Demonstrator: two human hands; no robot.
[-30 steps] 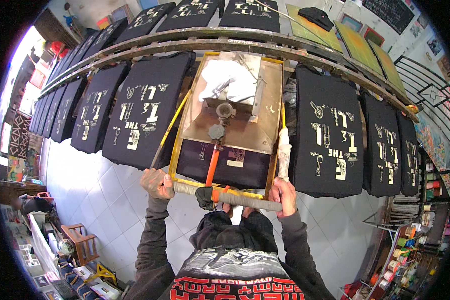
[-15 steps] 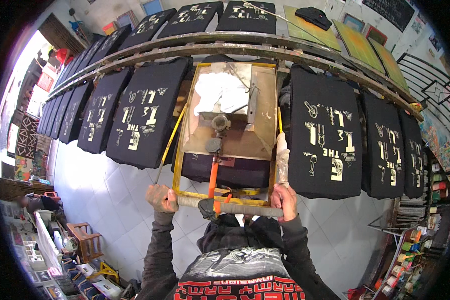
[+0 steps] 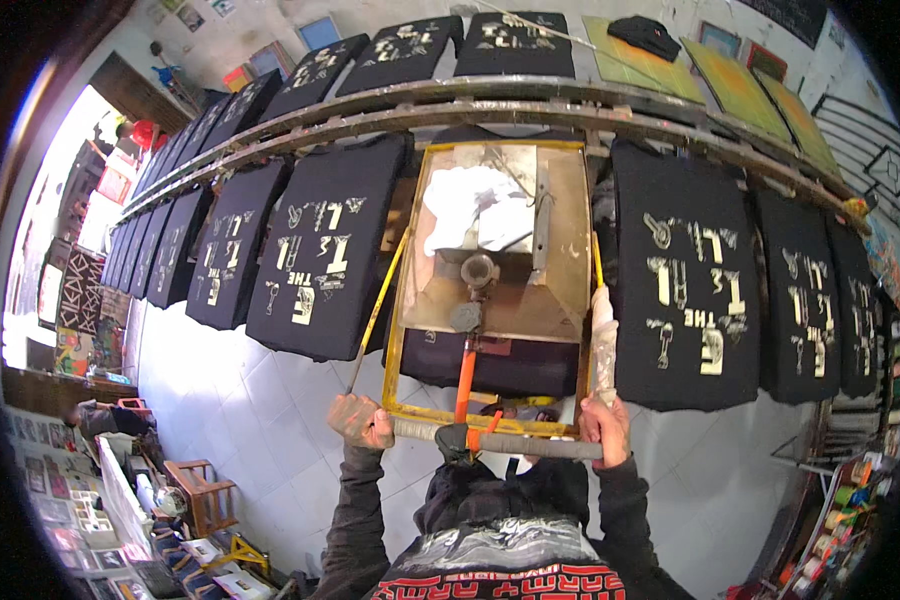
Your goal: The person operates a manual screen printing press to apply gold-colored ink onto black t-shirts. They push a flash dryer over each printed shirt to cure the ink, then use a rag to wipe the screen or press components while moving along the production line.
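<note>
A yellow-framed metal heating unit (image 3: 567, 290) with a flat brown panel stands over a black T-shirt (image 3: 530, 360), hiding most of it. A grey tape-wrapped handle bar (image 3: 530, 446) crosses its near end. My left hand (image 3: 361, 421) is closed at the bar's left end, beside the lower tip of a yellow-and-grey rod (image 3: 377, 310). My right hand (image 3: 606, 428) grips the bar's right end, where a cloth-wrapped side rod (image 3: 603, 340) meets it. An orange pole (image 3: 465, 380) runs from the bar's middle to the panel. White cloth or paper (image 3: 475, 208) lies on top.
Printed black T-shirts lie on boards to the left (image 3: 320, 250) and right (image 3: 685, 280). A long rail (image 3: 470, 112) runs behind them, with more shirts (image 3: 515, 48) and yellow-green boards (image 3: 640, 75) beyond. A wooden chair (image 3: 202, 492) stands lower left; a shelf of colourful containers (image 3: 835, 535) is lower right.
The whole scene has shifted right and slightly down in the picture as my head turned. Both hands keep their hold, and the unit has not visibly moved relative to the shirts.
</note>
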